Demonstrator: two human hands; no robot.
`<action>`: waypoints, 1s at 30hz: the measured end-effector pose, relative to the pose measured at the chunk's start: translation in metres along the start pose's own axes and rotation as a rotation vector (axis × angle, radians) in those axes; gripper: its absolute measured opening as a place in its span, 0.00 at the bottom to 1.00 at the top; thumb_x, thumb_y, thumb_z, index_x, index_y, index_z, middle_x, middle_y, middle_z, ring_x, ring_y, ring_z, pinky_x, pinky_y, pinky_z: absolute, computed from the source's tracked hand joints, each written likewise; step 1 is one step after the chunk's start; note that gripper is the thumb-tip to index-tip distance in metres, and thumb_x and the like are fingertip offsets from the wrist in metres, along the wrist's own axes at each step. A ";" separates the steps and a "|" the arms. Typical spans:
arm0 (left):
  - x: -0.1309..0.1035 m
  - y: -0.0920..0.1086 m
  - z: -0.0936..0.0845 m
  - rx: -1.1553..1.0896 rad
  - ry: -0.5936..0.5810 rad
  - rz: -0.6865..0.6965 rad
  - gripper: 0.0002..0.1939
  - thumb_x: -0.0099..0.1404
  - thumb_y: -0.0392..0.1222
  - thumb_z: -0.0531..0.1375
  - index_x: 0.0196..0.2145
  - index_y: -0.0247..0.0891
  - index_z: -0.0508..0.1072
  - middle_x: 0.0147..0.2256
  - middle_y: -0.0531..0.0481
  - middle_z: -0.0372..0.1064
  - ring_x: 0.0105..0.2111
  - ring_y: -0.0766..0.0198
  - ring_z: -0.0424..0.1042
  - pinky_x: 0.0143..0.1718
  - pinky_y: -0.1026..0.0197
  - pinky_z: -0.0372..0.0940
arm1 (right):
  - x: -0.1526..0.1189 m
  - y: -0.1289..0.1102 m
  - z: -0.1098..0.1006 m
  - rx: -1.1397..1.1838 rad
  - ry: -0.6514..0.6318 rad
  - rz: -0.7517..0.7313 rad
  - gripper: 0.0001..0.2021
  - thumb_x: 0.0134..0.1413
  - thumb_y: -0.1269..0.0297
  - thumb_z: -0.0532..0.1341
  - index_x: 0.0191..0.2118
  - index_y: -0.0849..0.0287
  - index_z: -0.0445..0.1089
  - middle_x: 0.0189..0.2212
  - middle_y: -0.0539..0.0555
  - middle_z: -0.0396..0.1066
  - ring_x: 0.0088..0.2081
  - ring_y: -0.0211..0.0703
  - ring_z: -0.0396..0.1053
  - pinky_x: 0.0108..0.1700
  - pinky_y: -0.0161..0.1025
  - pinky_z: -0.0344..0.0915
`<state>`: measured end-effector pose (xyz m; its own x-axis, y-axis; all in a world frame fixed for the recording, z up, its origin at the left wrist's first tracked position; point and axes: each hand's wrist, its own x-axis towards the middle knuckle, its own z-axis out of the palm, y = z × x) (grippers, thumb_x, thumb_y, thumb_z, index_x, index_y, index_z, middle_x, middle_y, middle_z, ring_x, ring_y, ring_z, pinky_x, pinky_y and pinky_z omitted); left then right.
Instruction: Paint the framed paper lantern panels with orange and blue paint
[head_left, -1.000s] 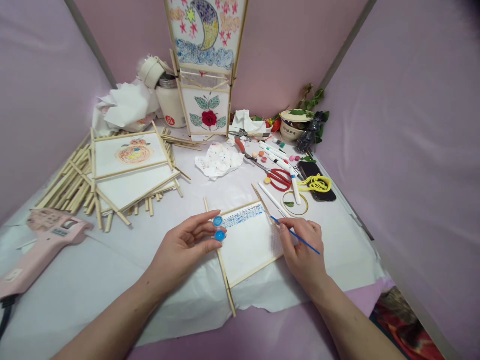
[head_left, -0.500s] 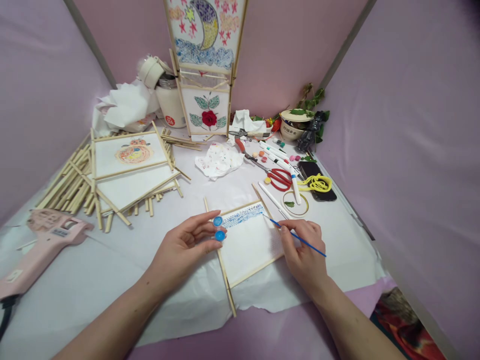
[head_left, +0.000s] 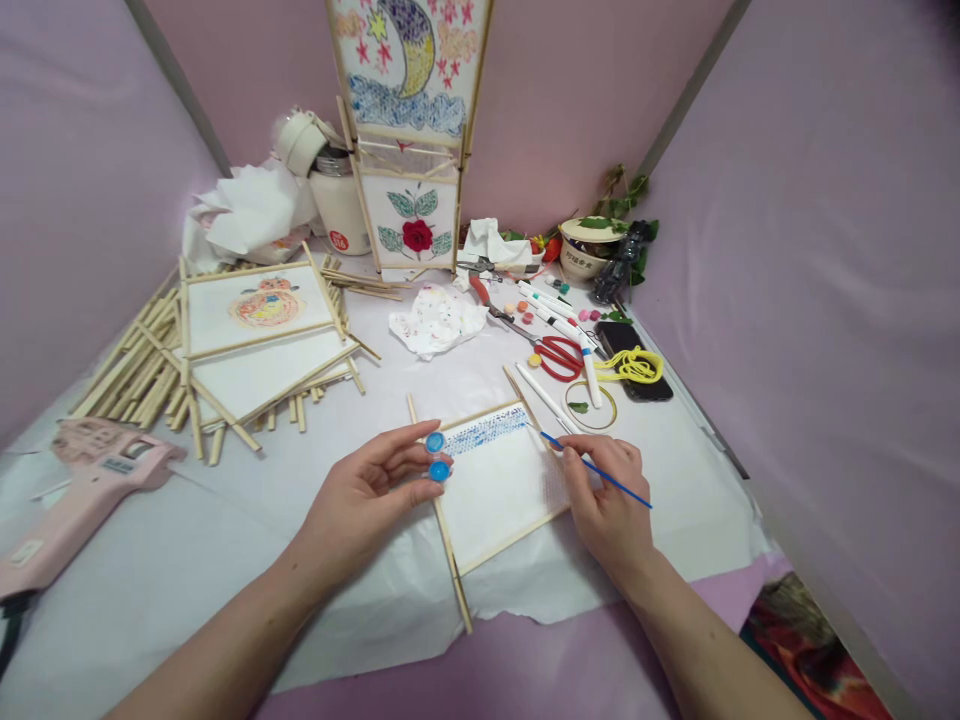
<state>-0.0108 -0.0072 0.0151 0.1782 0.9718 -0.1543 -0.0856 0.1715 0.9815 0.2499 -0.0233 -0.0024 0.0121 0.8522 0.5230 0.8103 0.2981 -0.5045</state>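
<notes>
Panel is lying flat on the cloth, on the near side of the scissors and a bit left of them. Blue dots are running in a band along its far edge. Left hand, nearer and left of the scissors, is pinching a blue paint pot over the panel's left stick; can't tell if it's touching the panel. Right hand, nearer than the scissors, is gripping a blue brush, tip hanging by the dots' right end; contact is too small to tell. Phone is sitting right of the scissors, tissue left. Handling, I'm guessing: panel is weighing little, sticks staying stiff, white sheet being thin, easily dented, dots possibly smearing. Bare sticks are looking safest to hold, especially the left one's near end.
</notes>
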 end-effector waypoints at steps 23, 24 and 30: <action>-0.001 0.001 0.001 0.000 0.007 0.011 0.24 0.53 0.38 0.71 0.48 0.43 0.76 0.35 0.50 0.78 0.39 0.61 0.77 0.44 0.62 0.72 | -0.001 -0.005 0.001 0.083 -0.045 0.016 0.06 0.60 0.70 0.56 0.36 0.55 0.69 0.31 0.48 0.75 0.34 0.40 0.71 0.47 0.46 0.56; 0.000 0.002 0.001 0.001 0.008 0.009 0.24 0.53 0.38 0.71 0.48 0.43 0.76 0.35 0.50 0.78 0.39 0.61 0.77 0.44 0.62 0.71 | -0.001 -0.005 0.001 0.097 -0.062 0.004 0.06 0.61 0.70 0.56 0.36 0.55 0.69 0.31 0.48 0.74 0.34 0.40 0.71 0.47 0.45 0.56; 0.000 0.002 0.001 0.012 0.018 0.010 0.24 0.52 0.38 0.71 0.48 0.42 0.76 0.35 0.49 0.78 0.39 0.59 0.77 0.45 0.60 0.72 | -0.001 -0.008 0.001 0.099 -0.064 -0.028 0.06 0.61 0.70 0.55 0.38 0.55 0.69 0.32 0.49 0.74 0.34 0.40 0.70 0.46 0.46 0.56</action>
<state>-0.0098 -0.0070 0.0170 0.1595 0.9763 -0.1463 -0.0757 0.1598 0.9842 0.2425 -0.0257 0.0008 -0.0501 0.8676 0.4947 0.7482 0.3607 -0.5569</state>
